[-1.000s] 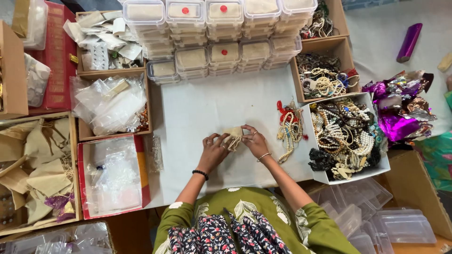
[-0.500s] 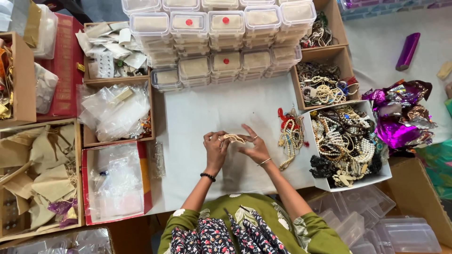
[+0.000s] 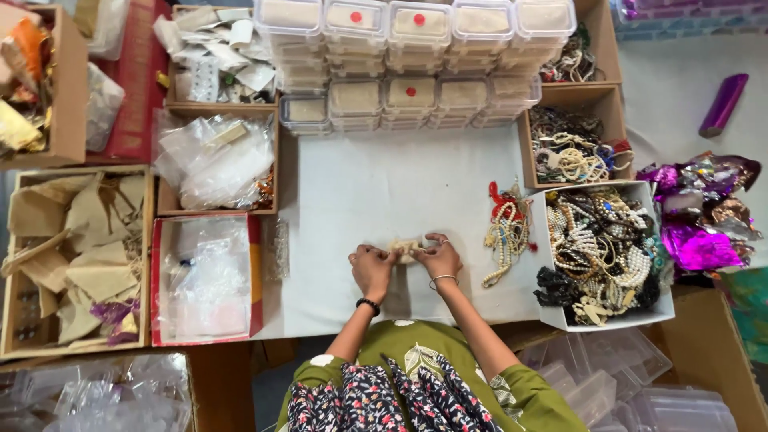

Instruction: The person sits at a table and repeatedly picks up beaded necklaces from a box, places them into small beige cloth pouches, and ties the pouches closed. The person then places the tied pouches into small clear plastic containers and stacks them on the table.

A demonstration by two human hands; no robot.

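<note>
Both hands pinch a small beige cloth pouch [image 3: 406, 247] between them, low over the white surface [image 3: 376, 184], probably so it stays steady. The left hand [image 3: 373, 268] and right hand [image 3: 438, 258] meet knuckles-up, fingers curled, wrists angled inward. Loose bead necklaces [image 3: 506, 228] lie just right, near a white box of beads [image 3: 602, 240]

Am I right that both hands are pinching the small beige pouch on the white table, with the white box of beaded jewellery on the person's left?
Not quite. In the head view both hands, left hand and right hand, do pinch the small beige pouch on the white table, but the white box of beaded jewellery sits on the person's right.
</note>
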